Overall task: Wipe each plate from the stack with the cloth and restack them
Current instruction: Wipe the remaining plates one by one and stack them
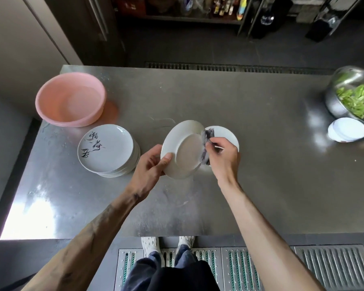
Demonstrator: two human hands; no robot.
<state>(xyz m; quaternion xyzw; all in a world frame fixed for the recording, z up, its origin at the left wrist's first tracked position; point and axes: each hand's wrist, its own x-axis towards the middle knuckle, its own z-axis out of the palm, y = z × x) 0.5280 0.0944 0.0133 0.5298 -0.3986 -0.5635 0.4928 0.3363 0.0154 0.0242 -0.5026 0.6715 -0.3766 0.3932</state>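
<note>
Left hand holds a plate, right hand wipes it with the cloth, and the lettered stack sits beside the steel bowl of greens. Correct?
Not quite. In the head view the lettered stack sits beside the pink basin, not the steel bowl. The left hand does hold the plate, and the right hand wipes it with the cloth.

A person with bare, sleeveless forearms, the left forearm (114,208) marked with dark tattoos near the wrist and further up, wears a black garment (183,276) at the waist, dark blue jeans (153,262) and white perforated shoes (150,245) just below the desk's (261,164) near edge.
</note>
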